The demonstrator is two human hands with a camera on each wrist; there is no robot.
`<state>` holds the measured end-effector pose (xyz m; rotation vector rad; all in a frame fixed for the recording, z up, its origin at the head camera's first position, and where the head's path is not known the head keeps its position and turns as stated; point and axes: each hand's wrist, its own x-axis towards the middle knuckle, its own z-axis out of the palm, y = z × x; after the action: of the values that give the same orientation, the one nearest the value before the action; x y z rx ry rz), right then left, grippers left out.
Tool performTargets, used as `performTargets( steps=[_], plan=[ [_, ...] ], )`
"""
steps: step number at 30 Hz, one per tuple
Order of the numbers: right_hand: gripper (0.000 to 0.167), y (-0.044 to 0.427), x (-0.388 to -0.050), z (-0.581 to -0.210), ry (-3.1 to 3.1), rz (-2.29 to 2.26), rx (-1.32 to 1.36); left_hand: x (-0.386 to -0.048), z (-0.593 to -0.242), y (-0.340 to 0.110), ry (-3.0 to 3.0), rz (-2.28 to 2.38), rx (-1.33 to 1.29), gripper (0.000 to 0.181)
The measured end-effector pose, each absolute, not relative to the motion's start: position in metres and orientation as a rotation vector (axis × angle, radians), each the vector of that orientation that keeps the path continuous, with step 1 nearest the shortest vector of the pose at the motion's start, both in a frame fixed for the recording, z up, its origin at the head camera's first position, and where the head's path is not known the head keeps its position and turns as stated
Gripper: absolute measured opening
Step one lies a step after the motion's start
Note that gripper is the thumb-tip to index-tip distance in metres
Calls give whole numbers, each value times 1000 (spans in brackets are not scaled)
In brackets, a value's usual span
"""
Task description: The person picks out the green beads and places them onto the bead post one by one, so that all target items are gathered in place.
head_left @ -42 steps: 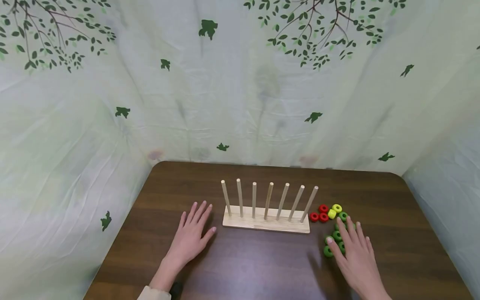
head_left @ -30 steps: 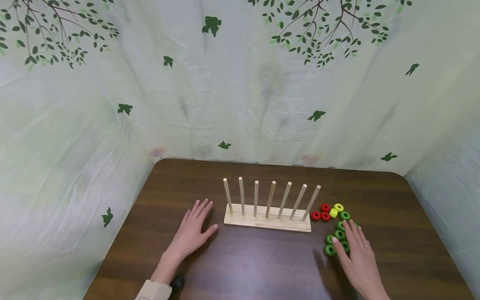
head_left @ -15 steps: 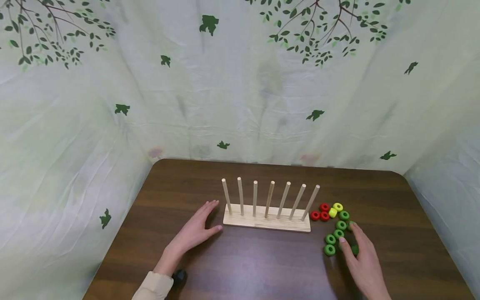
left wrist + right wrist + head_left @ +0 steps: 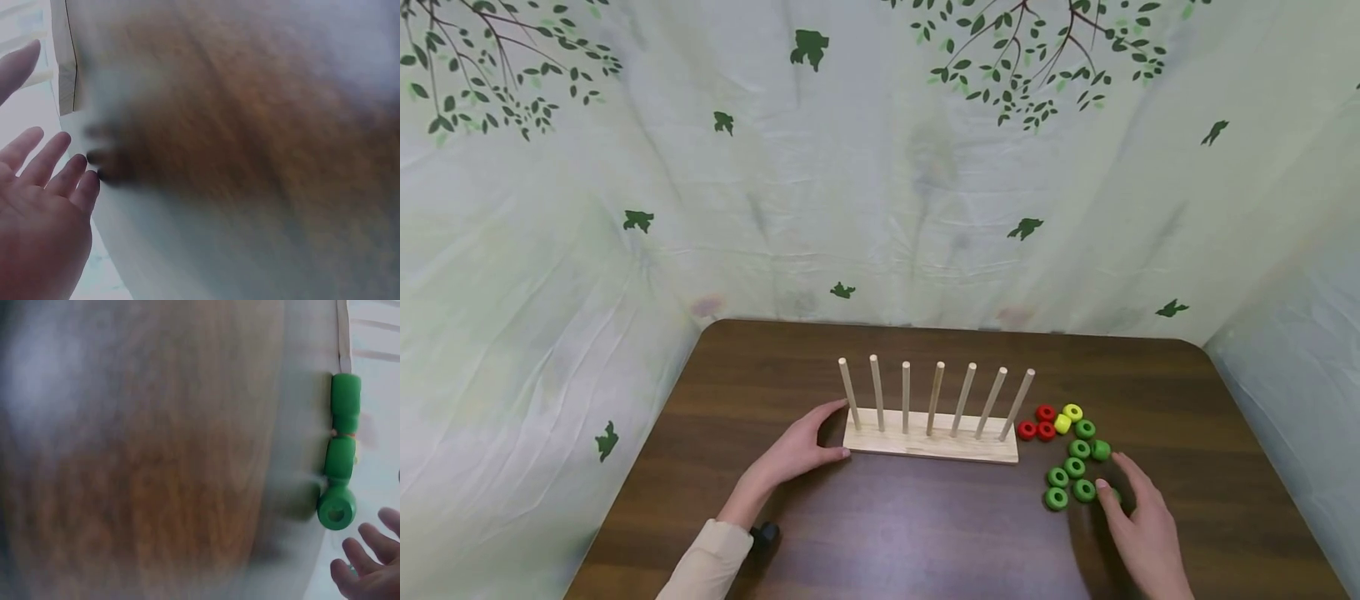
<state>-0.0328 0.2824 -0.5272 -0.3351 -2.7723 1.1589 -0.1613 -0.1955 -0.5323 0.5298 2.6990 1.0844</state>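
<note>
In the head view, a pale wooden peg rack (image 4: 931,446) with several upright bare pegs stands mid-table. My left hand (image 4: 796,450) is at its left end, with index finger and thumb spread to the back and front corners; whether they touch is unclear. The left wrist view shows this hand's fingers fairly straight beside the rack's base (image 4: 66,81). At the right, my right hand (image 4: 1142,521) hovers by several green ring beads (image 4: 1074,467), thumb and fingers apart around a partly hidden one. In the right wrist view, a green bead (image 4: 337,515) lies on its side, apart from the fingers.
Red beads (image 4: 1046,431) and yellow beads (image 4: 1063,423) lie off the rack's right end, just behind the green ones. The brown wooden table (image 4: 925,525) meets a leaf-printed cloth (image 4: 880,167) at its back edge. A dark wristband (image 4: 765,536) sits on the left wrist.
My left hand has slid right and forward to the rack's left end. The right hand has drawn off the green beads to the right, baring more of them; one bead has shifted right.
</note>
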Motion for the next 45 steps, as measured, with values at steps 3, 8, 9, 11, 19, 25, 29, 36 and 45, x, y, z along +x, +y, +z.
performTargets(
  steps=[3,8,9,11,19,25,29,36,45],
  plan=[
    [57,286,-32,-528,-2799,1149,-355,-162,-530,-192,2672,1098,515,78],
    [60,292,-33,-528,-2872,1131,-356,-163,-531,-191,2643,1111,481,78],
    [62,294,-34,-528,-2891,1131,-361,-163,-532,-191,2644,1108,478,77],
    [66,296,-34,-529,-2930,1134,-373,-165,-534,-190,2642,1108,473,77],
    [78,308,-33,-533,-3036,1265,-495,-168,-535,-189,2619,1130,505,73],
    [75,317,-33,-535,-3045,1262,-410,-170,-537,-188,2615,1147,539,72],
    [72,317,-33,-535,-3048,1239,-369,-172,-540,-188,2606,1180,532,75],
    [62,316,-34,-539,-3028,1162,-288,-174,-541,-186,2615,1193,548,72],
    [57,318,-35,-539,-3026,1128,-268,-175,-543,-186,2602,1187,536,71]
  ],
)
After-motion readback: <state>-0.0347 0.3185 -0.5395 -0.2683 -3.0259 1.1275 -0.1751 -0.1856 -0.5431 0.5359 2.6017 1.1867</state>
